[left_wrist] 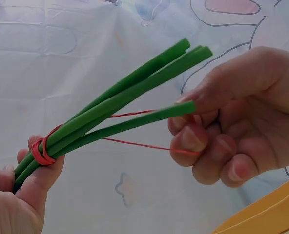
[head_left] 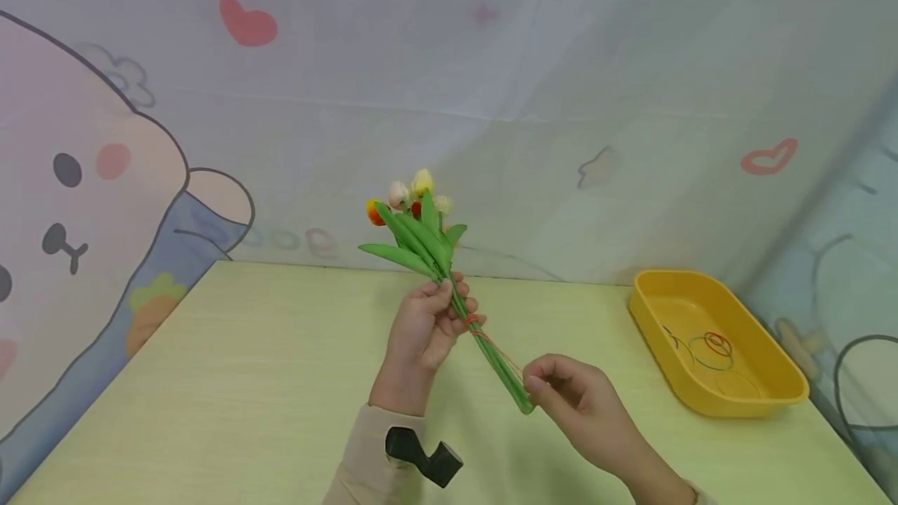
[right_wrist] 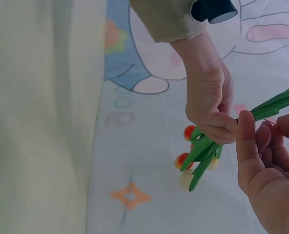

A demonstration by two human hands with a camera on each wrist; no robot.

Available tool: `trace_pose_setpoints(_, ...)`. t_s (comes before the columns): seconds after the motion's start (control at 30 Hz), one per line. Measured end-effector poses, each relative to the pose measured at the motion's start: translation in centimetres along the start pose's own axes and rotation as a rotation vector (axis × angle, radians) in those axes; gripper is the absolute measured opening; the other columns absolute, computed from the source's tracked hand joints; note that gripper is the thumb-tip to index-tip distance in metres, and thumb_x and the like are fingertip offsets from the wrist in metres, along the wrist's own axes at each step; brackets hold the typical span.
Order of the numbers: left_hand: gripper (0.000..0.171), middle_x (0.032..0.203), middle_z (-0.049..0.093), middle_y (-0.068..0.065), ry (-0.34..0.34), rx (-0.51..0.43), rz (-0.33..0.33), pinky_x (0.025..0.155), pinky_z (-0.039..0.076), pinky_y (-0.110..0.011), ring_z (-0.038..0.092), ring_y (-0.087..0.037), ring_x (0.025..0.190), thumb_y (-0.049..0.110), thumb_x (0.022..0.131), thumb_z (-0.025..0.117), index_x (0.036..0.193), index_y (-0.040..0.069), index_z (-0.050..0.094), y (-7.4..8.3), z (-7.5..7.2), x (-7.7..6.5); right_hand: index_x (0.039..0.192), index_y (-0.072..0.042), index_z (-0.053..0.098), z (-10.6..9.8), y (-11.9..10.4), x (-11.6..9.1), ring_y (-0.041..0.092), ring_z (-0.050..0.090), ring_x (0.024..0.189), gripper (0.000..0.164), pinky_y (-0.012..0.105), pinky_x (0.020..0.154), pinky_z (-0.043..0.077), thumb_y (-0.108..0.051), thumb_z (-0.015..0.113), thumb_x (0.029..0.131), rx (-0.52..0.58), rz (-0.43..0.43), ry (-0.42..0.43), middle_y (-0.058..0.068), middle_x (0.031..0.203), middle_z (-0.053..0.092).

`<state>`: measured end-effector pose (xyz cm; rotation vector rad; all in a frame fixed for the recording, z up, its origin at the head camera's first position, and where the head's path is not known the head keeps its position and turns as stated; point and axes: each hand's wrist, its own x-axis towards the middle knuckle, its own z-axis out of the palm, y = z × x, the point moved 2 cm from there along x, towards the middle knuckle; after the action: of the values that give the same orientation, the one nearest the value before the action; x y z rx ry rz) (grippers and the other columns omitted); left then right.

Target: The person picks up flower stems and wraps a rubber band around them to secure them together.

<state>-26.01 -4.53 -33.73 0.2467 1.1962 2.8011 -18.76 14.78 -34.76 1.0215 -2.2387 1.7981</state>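
A bunch of artificial tulips (head_left: 428, 240) with green leaves and red, orange, yellow, pink and white heads is held in my left hand (head_left: 429, 326), its fingers curled round the stems. A red rubber band (left_wrist: 43, 148) is wound round the green stems (left_wrist: 130, 92) beside that hand. From the windings a loop stretches toward the stem ends, where my right hand (head_left: 578, 407) pinches it between thumb and fingers. In the left wrist view the loop runs as two taut strands, and one stem end lies in front of the right fingers (left_wrist: 191, 139).
A yellow tray (head_left: 733, 404) with several loose rubber bands (head_left: 717, 344) stands at the right of the pale table (head_left: 245, 380). Behind the table hangs a printed cloth (head_left: 456, 61). A black camera mount (head_left: 421, 456) sits on the left wrist.
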Motion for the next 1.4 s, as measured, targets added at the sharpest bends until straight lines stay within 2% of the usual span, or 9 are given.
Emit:
trace_pose_setpoints(0.17, 0.022, 0.079, 0.054, 0.002, 0.03, -0.041, 0.005, 0.065, 0.057, -0.023, 0.057, -0.008, 0.064, 0.01, 0.106, 0.029, 0.099, 0.005, 0.05, -0.2, -0.2, 0.2, 0.096, 0.004, 0.059, 0.4, -0.3, -0.3, 0.015, 0.064, 0.074, 0.009, 0.027, 0.07, 0.058, 0.002, 0.05, 0.098, 0.039, 0.019, 0.029, -0.004, 0.09, 0.062)
trace_pose_setpoints(0.43, 0.022, 0.079, 0.052, 0.001, 0.073, -0.085, 0.014, 0.064, 0.055, -0.022, 0.053, -0.008, 0.063, 0.011, 0.106, 0.027, 0.102, 0.002, 0.046, -0.1, -0.3, 0.3, 0.095, 0.0, 0.058, 1.1, -0.7, -0.7, 0.016, 0.063, 0.076, 0.013, 0.026, 0.071, 0.058, 0.008, 0.049, 0.097, 0.016, -0.064, 0.054, 0.003, 0.093, 0.06)
trace_pose_setpoints(0.67, 0.023, 0.081, 0.049, 0.001, 0.09, -0.135, 0.002, 0.063, 0.052, -0.022, 0.051, -0.009, 0.065, 0.011, 0.106, 0.024, 0.101, 0.003, 0.046, 0.1, 0.1, 0.1, 0.095, -0.001, 0.058, 1.7, -0.6, -1.3, 0.016, 0.063, 0.076, 0.016, 0.024, 0.072, 0.058, 0.013, 0.05, 0.094, 0.0, -0.123, 0.12, 0.003, 0.092, 0.059)
trace_pose_setpoints(0.77, 0.025, 0.081, 0.05, 0.001, 0.087, -0.16, 0.005, 0.063, 0.05, -0.022, 0.051, -0.009, 0.065, 0.012, 0.106, 0.026, 0.098, 0.004, 0.048, 0.3, 0.3, -0.1, 0.096, 0.001, 0.057, 2.2, -0.6, -1.4, 0.016, 0.063, 0.076, 0.018, 0.024, 0.073, 0.058, 0.017, 0.05, 0.092, 0.008, -0.168, 0.157, 0.005, 0.093, 0.058)
trace_pose_setpoints(0.9, 0.026, 0.081, 0.05, 0.001, 0.073, -0.182, 0.015, 0.063, 0.048, -0.022, 0.051, -0.009, 0.066, 0.013, 0.106, 0.027, 0.096, 0.005, 0.05, 0.5, 0.4, -0.4, 0.095, 0.001, 0.057, 2.9, -0.5, -1.6, 0.014, 0.063, 0.075, 0.017, 0.023, 0.072, 0.058, 0.017, 0.053, 0.09, -0.028, -0.168, 0.213, 0.001, 0.095, 0.06)
trace_pose_setpoints(1.0, 0.026, 0.081, 0.049, 0.001, 0.06, -0.195, 0.021, 0.062, 0.047, -0.022, 0.051, -0.009, 0.066, 0.013, 0.106, 0.027, 0.096, 0.006, 0.05, 0.8, 0.5, -0.6, 0.096, 0.003, 0.057, 3.3, -0.4, -1.6, 0.014, 0.064, 0.076, 0.019, 0.022, 0.072, 0.058, 0.019, 0.053, 0.089, -0.013, -0.195, 0.236, 0.001, 0.097, 0.06)
trace_pose_setpoints(1.13, 0.026, 0.08, 0.049, 0.0, 0.039, -0.22, 0.019, 0.061, 0.048, -0.022, 0.051, -0.009, 0.065, 0.014, 0.106, 0.027, 0.097, 0.005, 0.049, 1.0, 0.7, -0.8, 0.1, 0.006, 0.057, 3.5, 0.1, -1.6, 0.014, 0.064, 0.079, 0.022, 0.02, 0.075, 0.056, 0.022, 0.049, 0.088, 0.058, -0.257, 0.227, 0.003, 0.099, 0.061)
trace_pose_setpoints(1.4, 0.027, 0.078, 0.049, 0.001, 0.017, -0.243, 0.017, 0.06, 0.049, -0.022, 0.05, -0.008, 0.064, 0.014, 0.106, 0.026, 0.096, 0.004, 0.049, 1.0, 0.9, -0.9, 0.103, 0.007, 0.057, 3.3, 0.6, -1.5, 0.01, 0.066, 0.082, 0.021, 0.021, 0.08, 0.056, 0.02, 0.045, 0.092, 0.114, -0.276, 0.197, -0.003, 0.107, 0.061)
